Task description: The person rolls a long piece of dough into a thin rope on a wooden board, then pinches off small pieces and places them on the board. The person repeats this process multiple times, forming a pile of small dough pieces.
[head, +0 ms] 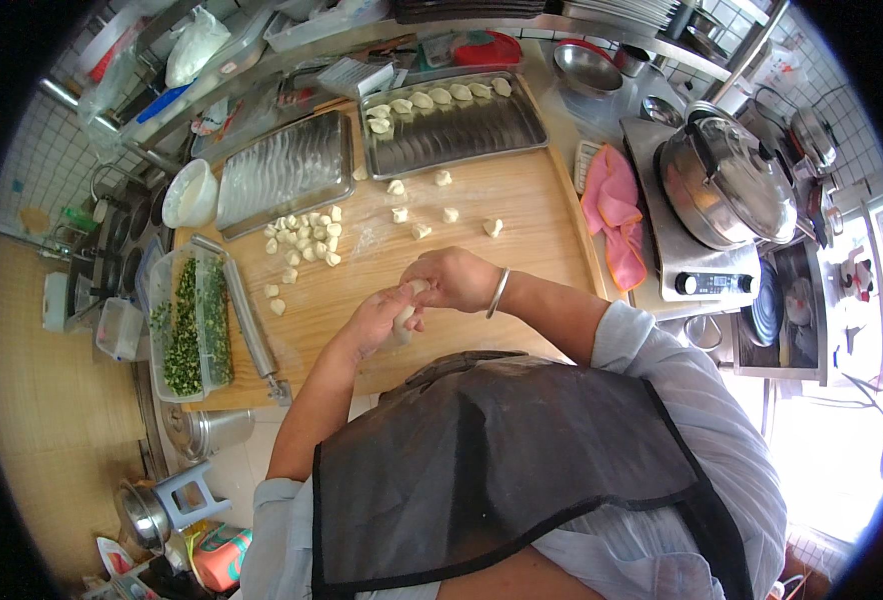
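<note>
A roll of pale dough (404, 328) is held by my left hand (378, 319) over the near part of the wooden board (516, 251). My right hand (456, 281), with a bangle at the wrist, meets it and grips the upper end of the dough. Beyond both hands, several small dough pieces (493, 227) lie scattered on the floured board. To their left sits a cluster of dough pieces (310, 238). A metal tray (449, 154) at the back bears a row of folded dumplings (440, 95).
A plastic container of chopped green filling (186, 330) and a metal rod (239, 307) lie left. Behind are a floured tray (291, 161) and a white bowl (191, 193). A pink cloth (612, 206) and a lidded steel pot (726, 184) on a cooker stand right.
</note>
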A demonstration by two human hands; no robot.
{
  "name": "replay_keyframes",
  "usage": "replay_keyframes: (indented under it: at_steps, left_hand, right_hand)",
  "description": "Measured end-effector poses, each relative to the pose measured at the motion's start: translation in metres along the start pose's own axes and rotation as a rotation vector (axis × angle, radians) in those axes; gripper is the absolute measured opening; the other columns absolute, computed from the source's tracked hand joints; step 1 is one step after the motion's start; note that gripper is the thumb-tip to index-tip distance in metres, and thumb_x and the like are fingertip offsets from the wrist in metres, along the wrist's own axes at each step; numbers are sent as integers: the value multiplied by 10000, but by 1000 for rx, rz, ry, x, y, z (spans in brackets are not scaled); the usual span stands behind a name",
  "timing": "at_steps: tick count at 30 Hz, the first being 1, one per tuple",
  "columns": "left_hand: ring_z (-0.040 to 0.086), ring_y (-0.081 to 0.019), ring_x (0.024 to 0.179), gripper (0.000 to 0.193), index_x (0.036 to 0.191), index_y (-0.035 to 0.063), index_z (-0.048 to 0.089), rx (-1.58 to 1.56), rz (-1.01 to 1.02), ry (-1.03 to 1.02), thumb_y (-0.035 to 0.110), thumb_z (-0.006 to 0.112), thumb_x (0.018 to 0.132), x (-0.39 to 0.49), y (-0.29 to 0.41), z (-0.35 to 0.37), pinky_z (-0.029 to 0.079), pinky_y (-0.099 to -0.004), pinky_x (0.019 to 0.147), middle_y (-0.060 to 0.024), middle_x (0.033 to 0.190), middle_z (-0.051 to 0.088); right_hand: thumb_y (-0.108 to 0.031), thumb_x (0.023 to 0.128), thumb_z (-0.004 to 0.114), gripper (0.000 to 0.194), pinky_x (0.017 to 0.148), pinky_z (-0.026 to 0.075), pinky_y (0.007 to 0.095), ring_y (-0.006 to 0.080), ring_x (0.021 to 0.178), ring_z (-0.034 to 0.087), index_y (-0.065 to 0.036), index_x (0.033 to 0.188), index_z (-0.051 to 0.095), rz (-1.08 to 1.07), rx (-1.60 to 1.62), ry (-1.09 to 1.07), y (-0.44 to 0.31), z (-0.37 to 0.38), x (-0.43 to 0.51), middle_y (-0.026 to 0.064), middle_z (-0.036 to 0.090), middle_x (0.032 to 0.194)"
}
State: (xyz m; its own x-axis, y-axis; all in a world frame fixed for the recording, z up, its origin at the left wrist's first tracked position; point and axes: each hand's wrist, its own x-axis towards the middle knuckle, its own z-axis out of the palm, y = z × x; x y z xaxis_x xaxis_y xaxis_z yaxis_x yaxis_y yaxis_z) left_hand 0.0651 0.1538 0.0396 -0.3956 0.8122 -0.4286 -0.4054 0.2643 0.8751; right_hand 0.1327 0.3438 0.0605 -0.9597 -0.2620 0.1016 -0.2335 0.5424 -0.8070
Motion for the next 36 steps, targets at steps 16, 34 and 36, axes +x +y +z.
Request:
replay_keyframes:
  at_steps: [16, 34, 36]
  left_hand:
    - [529, -126, 608, 425, 819, 27, 573, 111, 112, -188, 405, 433, 953, -20, -11, 10, 446, -277, 623, -15, 603, 498]
    - [494, -136, 643, 412, 1204, -24, 462, -406, 182, 178, 304, 468, 956, -77, -21, -7, 435, -282, 636, -23, 691, 474]
    - [500, -142, 651, 421, 1209, -16, 463, -396, 172, 205, 315, 467, 950, -77, -23, -8, 436, -292, 645, -26, 699, 477]
  right_hand:
    - [-247, 803, 646, 334, 746, 500, 373, 340, 879, 601, -76, 1087, 603, 388, -373, 399, 41, 7, -30, 164, 618, 954]
    - [-408, 851, 516, 390, 845, 454, 468, 375, 997, 569, -49, 999, 557, 1211, -568, 613, 67, 2, -199, 210, 589, 1066]
    - [-397, 862, 501, 367, 846, 454, 463, 377, 984, 571, -55, 977, 571, 1211, -565, 619, 68, 0, -198, 205, 603, 1037]
